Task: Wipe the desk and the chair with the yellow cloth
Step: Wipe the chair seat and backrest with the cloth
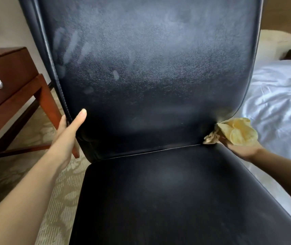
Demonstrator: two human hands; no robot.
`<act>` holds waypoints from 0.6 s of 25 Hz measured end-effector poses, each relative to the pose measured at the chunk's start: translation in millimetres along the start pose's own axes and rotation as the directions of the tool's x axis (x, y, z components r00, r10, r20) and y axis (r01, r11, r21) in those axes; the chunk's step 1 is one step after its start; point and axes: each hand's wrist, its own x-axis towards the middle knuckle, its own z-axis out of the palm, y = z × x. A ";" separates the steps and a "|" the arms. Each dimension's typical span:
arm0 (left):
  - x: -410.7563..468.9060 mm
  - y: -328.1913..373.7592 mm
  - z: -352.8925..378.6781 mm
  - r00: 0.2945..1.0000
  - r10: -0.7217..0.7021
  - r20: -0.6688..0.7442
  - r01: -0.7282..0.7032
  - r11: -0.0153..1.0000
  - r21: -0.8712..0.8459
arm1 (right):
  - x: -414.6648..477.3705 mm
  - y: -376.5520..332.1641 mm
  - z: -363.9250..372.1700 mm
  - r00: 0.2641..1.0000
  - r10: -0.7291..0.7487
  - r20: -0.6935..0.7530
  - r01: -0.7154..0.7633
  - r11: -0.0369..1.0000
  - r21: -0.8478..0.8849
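Yellow cloth [236,131] against black chair [150,85]

The black leather chair [158,103] fills the view, its upright backrest hazy with smears and its glossy seat near. The yellow cloth [238,131] sits bunched against the backrest's lower right edge. The reddish wooden desk [8,68] stands at the left, just beside the chair.

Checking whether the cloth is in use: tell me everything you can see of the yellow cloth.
The yellow cloth is bunched into a crumpled wad of soft, thin-looking pale yellow fabric, with a frayed, paler tip pointing left. The right hand grips it from below and holds that tip against the black chair, at the right end of the crease where backrest meets seat. The rest bulges past the chair's right edge, in front of the white bedding.
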 end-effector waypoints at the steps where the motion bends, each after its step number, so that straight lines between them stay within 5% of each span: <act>1: -2.8 -1.6 1.3 1.000 0.002 0.006 -0.002 1.000 -0.002 | -7.0 -7.8 1.5 0.992 -0.125 0.020 0.123 0.991 0.060; 4: -6.8 -1.8 14.4 0.994 0.062 -0.096 -0.059 0.998 0.026 | -23.6 -21.0 12.0 0.939 -0.331 0.099 0.334 0.942 -0.018; 8: -20.1 12.1 35.1 0.971 0.050 -0.235 -0.053 0.999 -0.006 | -39.8 -37.8 22.0 0.776 -0.617 -0.132 0.545 0.761 -0.352; 11: -42.0 19.5 43.8 0.974 0.007 -0.228 -0.001 1.000 0.025 | -46.7 -70.1 22.4 0.727 -0.640 -0.248 0.599 0.768 -0.227; 15: -88.8 34.9 55.6 0.988 -0.045 -0.146 0.063 0.991 0.122 | -67.6 -115.4 29.1 0.800 -0.485 -0.352 0.538 0.841 0.064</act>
